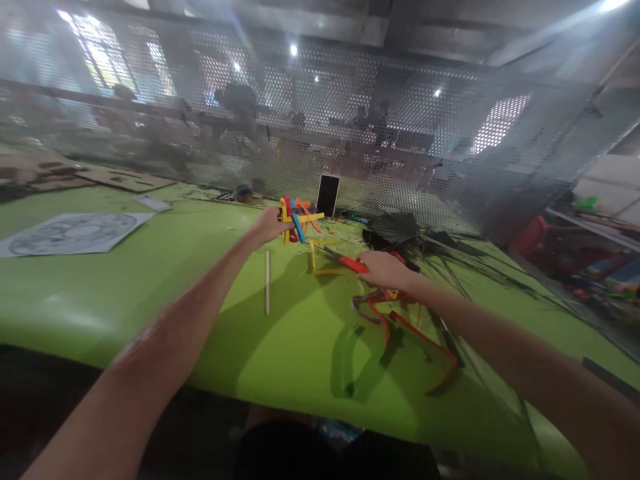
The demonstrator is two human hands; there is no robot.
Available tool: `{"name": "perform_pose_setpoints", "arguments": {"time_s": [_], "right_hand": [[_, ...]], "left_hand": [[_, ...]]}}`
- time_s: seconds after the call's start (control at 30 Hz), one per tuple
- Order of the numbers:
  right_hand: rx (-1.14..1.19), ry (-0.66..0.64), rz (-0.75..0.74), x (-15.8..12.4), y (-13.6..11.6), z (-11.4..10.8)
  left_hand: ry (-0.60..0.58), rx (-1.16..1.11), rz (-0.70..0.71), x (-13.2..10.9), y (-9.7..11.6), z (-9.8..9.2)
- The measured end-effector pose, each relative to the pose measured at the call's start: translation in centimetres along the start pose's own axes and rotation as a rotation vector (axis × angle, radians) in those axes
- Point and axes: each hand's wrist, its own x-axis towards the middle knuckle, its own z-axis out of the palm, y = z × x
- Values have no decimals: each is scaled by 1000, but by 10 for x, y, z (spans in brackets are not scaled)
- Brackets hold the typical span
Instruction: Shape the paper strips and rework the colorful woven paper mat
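My left hand (pixel 270 225) is closed around a woven piece of coloured strips (pixel 291 220) in yellow, red, blue and orange. Loose strip ends stick out of it to the right. In my right hand (pixel 385 270) are red-handled scissors (pixel 354 264), their dark blades directed left toward the woven piece, apart from it. A bent yellow strip (pixel 314 260) is on the table between the two hands. Below my right hand lie loose orange and red strips (pixel 420 330), partly hidden by the forearm. A thin pale stick (pixel 267 283) lies below my left hand.
The green table (pixel 295 360) meets a perforated metal screen (pixel 320 127). A dark-screened phone (pixel 328 195) leans upright there. Dark leaves (pixel 397 230) with long stems lie right. A printed sheet (pixel 75 233) and brown cardboard (pixel 120 177) lie left. People show faintly behind the screen.
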Motion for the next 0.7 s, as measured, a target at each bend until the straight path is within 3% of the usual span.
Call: {"name": "perform_pose_setpoints", "arguments": {"time_s": [0.17, 0.27, 0.37, 0.5, 0.7], "right_hand": [[35, 104, 36, -9, 16, 7], [115, 157, -53, -32, 31, -2], [161, 70, -167, -59, 35, -8], [120, -59, -186, -85, 26, -10], [83, -120, -218, -80, 30, -33]], "left_hand": [[14, 12, 6, 2, 2, -3], [33, 39, -6, 1, 4, -4], [29, 85, -8, -1, 8, -5], [0, 139, -12, -6, 15, -4], [-2, 162, -6, -8, 15, -4]]}}
